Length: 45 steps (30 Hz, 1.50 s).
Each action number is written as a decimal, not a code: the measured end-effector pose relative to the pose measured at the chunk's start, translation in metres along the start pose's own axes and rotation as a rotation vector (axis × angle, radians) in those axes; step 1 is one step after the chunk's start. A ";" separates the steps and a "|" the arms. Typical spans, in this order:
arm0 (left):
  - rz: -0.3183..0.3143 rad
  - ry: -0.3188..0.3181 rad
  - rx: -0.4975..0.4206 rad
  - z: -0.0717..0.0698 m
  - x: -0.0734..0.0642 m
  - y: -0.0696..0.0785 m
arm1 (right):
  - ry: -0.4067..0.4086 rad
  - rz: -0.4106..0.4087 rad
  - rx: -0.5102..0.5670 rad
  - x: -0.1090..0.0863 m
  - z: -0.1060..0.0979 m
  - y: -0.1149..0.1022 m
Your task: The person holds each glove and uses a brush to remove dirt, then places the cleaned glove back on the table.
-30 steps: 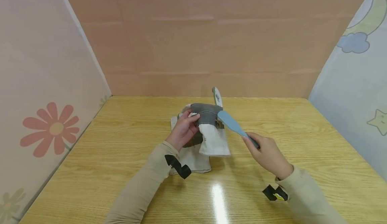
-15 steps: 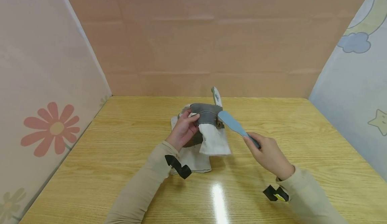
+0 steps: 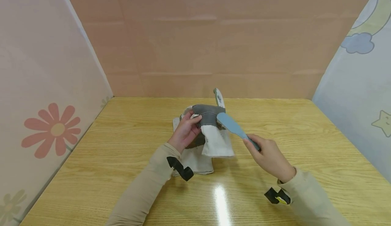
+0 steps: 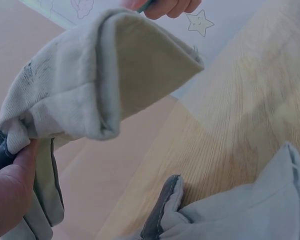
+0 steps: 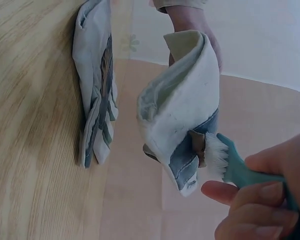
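My left hand (image 3: 184, 131) pinches a white canvas work glove (image 3: 215, 141) with grey panels, raised over the table, its wide cuff hanging towards me. A blue scrubbing brush (image 3: 230, 123) is in my right hand (image 3: 270, 156), fingers wrapped round its handle. In the right wrist view its white bristles (image 5: 217, 156) touch the held glove beside a brown patch (image 5: 198, 144). A second similar glove (image 3: 197, 163) lies on the table beneath, partly hidden by the left hand and the raised glove.
The wooden table (image 3: 137, 131) meets an orange-brown back panel (image 3: 213, 49). A flower-printed panel (image 3: 55, 66) stands to the left and a moon-and-star panel (image 3: 363, 83) to the right. Black wrist mounts (image 3: 180, 168) sit on the sleeves.
My right hand and the brush have shifted slightly left, so the brush head now overlaps more of the glove's side. The left hand stays almost still.
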<state>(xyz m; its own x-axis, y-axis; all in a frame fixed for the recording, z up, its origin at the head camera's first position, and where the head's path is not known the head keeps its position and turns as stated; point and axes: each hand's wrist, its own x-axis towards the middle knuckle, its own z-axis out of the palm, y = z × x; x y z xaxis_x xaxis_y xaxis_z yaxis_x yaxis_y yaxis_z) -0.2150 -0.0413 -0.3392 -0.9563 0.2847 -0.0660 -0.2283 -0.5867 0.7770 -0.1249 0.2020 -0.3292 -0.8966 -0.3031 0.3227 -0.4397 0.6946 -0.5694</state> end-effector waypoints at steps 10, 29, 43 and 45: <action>-0.008 0.017 -0.013 -0.001 0.000 0.001 | 0.031 -0.036 -0.032 -0.001 0.003 0.003; -0.004 0.010 -0.028 0.000 0.000 0.002 | 0.032 -0.056 -0.049 0.000 0.002 0.003; -0.007 0.007 -0.016 0.001 0.000 0.001 | 0.003 -0.002 0.019 0.002 0.003 0.000; 0.001 0.002 -0.016 0.001 0.000 0.001 | -0.011 -0.002 0.020 0.002 0.005 0.000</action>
<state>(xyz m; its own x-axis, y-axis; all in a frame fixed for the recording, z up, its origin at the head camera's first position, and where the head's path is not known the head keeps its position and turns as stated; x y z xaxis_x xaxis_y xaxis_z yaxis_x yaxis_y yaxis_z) -0.2150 -0.0410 -0.3373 -0.9569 0.2826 -0.0669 -0.2304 -0.5986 0.7672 -0.1270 0.1984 -0.3319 -0.8962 -0.3119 0.3156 -0.4425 0.6810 -0.5834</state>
